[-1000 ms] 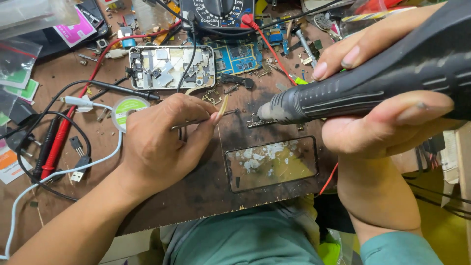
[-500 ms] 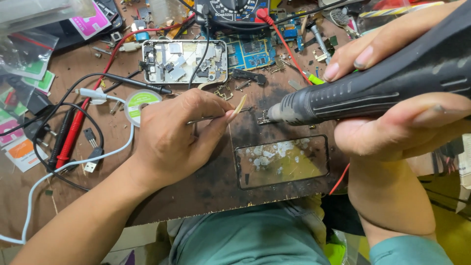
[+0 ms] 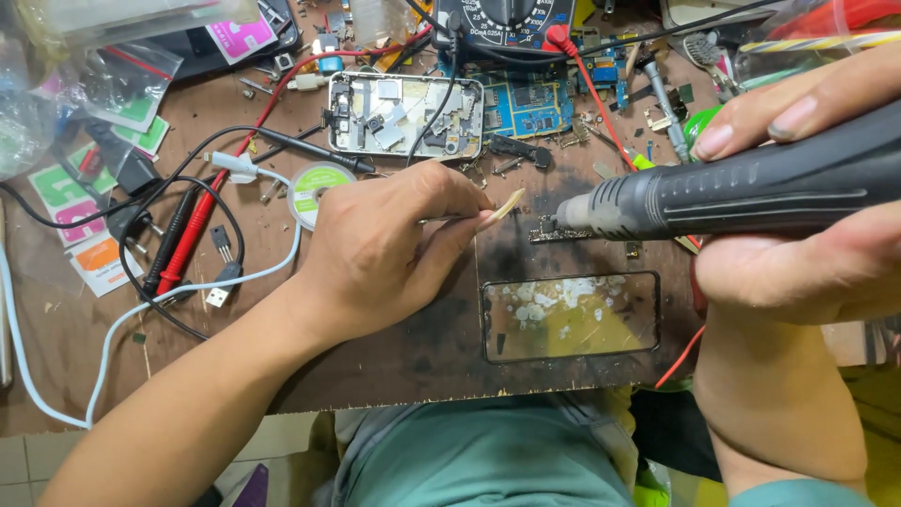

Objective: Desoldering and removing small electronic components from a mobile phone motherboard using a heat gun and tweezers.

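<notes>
Heating step at a scorched wooden bench (image 3: pixel 394 357). Right hand (image 3: pixel 807 253) wrapped tight round a dark hot-air handpiece (image 3: pixel 751 192), long axis near horizontal, nozzle pointing left, tip just above a small circuit board (image 3: pixel 554 228) lying flat near mid-bench, above a loose glass screen panel (image 3: pixel 571 317). Left hand (image 3: pixel 385 249) closed, thumb and forefinger pinching thin tweezers (image 3: pixel 446 219), long axis roughly left to right, tips hidden behind the fingers, near the board's left end. Opened phone chassis (image 3: pixel 404 115) and blue board (image 3: pixel 530 105) well apart, farther back. Next move, by judgement: steady nozzle, light tweezer contact once solder softens; risk of scorching or nudging neighbouring parts.
</notes>
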